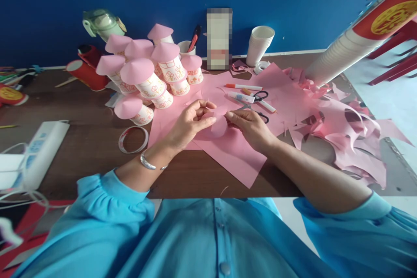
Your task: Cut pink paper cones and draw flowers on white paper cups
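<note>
Between my two hands is a small rounded piece of pink paper (219,127), held above the pink sheets (241,156). My left hand (195,120) pinches its left edge, with the thumb on top. At the right edge, the thumb and fingers of my right hand (249,125) close on the same piece. Just behind my right hand lie black-handled scissors (263,116), a glue tube (241,97) and several markers (240,87). Left of my left hand stand decorated paper cups with pink cone roofs (137,71), some stacked in twos.
A tape roll (121,140) lies flat near the left arm. Pink paper scraps (353,139) are heaped at the right, below a long leaning stack of cups (345,52). More white cups (259,43) stand at the back. A power strip (45,152) with cables lies at far left.
</note>
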`<action>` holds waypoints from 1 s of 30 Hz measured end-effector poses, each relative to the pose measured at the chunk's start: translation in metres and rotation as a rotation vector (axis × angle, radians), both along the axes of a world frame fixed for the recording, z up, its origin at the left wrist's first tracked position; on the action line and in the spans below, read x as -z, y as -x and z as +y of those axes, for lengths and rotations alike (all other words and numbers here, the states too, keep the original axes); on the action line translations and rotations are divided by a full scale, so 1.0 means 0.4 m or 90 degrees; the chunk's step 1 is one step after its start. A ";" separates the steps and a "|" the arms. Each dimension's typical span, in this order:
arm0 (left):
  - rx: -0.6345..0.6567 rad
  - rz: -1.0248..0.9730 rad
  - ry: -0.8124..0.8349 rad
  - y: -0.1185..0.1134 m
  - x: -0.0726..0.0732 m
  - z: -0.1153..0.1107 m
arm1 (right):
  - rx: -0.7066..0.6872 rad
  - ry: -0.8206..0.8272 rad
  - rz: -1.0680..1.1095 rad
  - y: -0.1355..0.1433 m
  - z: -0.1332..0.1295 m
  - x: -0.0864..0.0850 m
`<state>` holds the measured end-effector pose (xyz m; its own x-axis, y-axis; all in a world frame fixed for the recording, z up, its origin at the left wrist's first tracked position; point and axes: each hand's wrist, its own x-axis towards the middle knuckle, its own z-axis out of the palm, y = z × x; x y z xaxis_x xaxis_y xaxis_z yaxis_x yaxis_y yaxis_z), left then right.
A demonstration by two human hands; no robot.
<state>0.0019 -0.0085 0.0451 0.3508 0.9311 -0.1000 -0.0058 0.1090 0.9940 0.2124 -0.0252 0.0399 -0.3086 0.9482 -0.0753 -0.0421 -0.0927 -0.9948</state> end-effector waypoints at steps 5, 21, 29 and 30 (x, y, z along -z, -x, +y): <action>-0.007 -0.032 0.019 0.004 -0.005 -0.001 | 0.023 0.009 0.033 -0.004 0.006 0.008; -0.164 -0.027 -0.050 0.010 0.008 0.030 | 0.010 0.094 0.146 -0.003 0.010 0.010; -0.124 -0.064 0.000 0.003 0.004 0.023 | 0.015 0.111 0.192 -0.006 0.013 0.007; -0.104 -0.081 0.025 0.001 0.002 0.020 | 0.015 0.111 0.200 -0.007 0.013 0.008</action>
